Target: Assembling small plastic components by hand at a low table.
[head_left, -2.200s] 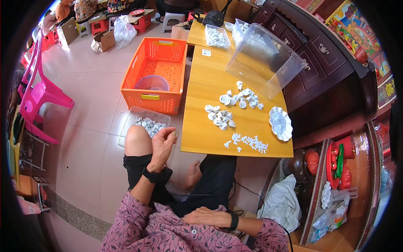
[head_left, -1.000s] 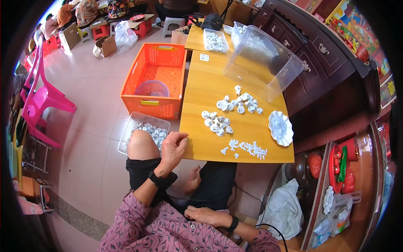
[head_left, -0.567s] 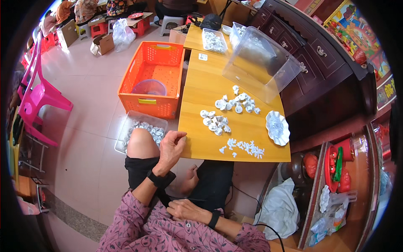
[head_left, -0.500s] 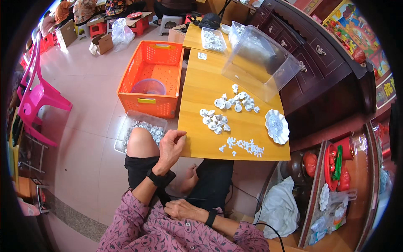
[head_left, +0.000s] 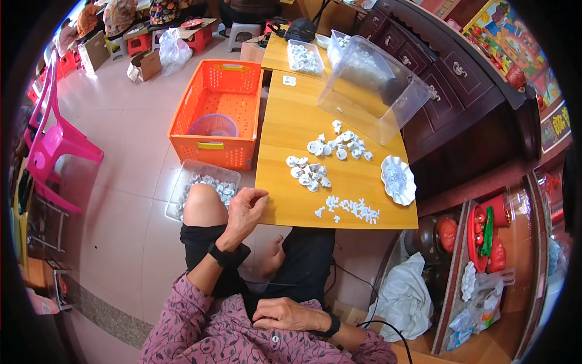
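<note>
Since half a second ago, I see the right hand [head_left: 284,313] shifted rightward across the lap. It lies loosely curled against the pink leaf-patterned shirt [head_left: 233,330]; I cannot tell whether it holds anything. The left hand [head_left: 244,212] has its fingers bent toward the thumb, its grip unclear to me, at the left edge of the yellow wooden table [head_left: 285,127]. Right of it lie small white plastic pieces [head_left: 362,210] and, farther up, round white plastic parts [head_left: 310,176]. A clear plastic box [head_left: 176,197] stands left of it.
</note>
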`<state>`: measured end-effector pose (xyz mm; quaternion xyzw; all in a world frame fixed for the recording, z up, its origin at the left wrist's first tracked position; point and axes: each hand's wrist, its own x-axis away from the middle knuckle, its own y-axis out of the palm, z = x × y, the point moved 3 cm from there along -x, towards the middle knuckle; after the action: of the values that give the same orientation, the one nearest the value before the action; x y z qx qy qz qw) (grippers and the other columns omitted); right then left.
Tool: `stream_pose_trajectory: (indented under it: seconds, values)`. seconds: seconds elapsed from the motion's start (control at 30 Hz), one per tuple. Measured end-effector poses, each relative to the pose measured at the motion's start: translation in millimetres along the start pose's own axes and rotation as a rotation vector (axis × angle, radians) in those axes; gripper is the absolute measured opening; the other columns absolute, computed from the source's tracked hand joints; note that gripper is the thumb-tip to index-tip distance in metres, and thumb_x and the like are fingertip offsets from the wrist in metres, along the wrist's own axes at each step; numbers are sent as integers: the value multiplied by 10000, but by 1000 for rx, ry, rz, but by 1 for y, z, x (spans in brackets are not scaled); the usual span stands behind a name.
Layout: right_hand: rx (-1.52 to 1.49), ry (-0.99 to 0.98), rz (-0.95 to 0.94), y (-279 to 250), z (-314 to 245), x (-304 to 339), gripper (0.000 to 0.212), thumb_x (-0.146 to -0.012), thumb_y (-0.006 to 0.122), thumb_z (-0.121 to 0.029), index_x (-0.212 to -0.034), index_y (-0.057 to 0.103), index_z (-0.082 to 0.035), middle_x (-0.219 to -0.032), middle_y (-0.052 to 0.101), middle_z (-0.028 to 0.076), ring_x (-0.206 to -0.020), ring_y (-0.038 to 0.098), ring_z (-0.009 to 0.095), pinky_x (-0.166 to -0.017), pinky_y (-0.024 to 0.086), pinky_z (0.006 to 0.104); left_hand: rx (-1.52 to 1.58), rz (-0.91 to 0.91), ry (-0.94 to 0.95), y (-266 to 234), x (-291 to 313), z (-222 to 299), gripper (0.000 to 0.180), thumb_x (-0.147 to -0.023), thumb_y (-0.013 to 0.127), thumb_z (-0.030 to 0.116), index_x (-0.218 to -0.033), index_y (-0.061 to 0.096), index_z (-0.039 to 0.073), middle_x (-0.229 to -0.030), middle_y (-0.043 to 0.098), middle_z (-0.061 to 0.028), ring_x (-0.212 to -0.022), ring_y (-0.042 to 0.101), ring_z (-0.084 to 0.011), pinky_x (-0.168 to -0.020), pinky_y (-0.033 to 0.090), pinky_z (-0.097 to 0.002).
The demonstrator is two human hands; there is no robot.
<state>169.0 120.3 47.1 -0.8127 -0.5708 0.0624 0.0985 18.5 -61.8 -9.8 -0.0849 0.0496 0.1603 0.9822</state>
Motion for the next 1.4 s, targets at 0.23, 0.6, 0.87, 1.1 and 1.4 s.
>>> stream_pose_trajectory:
  seconds: [0.23, 0.6, 0.87, 1.1, 1.4]
  values:
    - [-94, 67, -246, 4, 15, 10, 280, -932, 662, -202, -933, 514, 35, -763, 494, 149, -696, 520, 283, -673, 440, 404, -93, -11, 57, 12, -10, 16, 169, -882, 690, 101, -995, 707, -23, -875, 685, -140, -772, 672, -208, -718, 538, -309]
    - [462, 252, 323, -35, 51, 14, 174, -893, 659, -159, -976, 630, -10, -923, 627, 144, -862, 635, 341, -720, 539, 421, -315, -176, 318, 72, -38, 40, 140, -859, 682, 105, -943, 724, 2, -822, 650, -163, -725, 646, -311, -668, 507, -390]
    - [582, 261, 796, -87, 42, 38, 100, -881, 669, -76, -964, 675, -20, -918, 636, 133, -827, 646, 330, -697, 540, 409, -478, -238, 364, 105, -36, 41, 236, -833, 671, 111, -1066, 704, 101, -922, 592, -187, -866, 626, -378, -714, 524, -463]
    - [713, 303, 1219, -136, 46, 49, 110, -891, 642, -11, -998, 664, -13, -947, 631, 166, -859, 653, 358, -735, 530, 412, -515, -222, 339, 111, -34, 36, 252, -823, 701, 113, -1074, 688, 96, -932, 583, -158, -856, 617, -346, -728, 519, -441]
    - [990, 305, 1177, -162, 50, 24, 178, -870, 617, 27, -1030, 676, -25, -964, 608, 133, -912, 627, 328, -769, 525, 423, -361, -134, 458, 98, -26, 18, 94, -806, 676, 11, -887, 667, 57, -901, 612, -133, -833, 630, -331, -696, 519, -409]
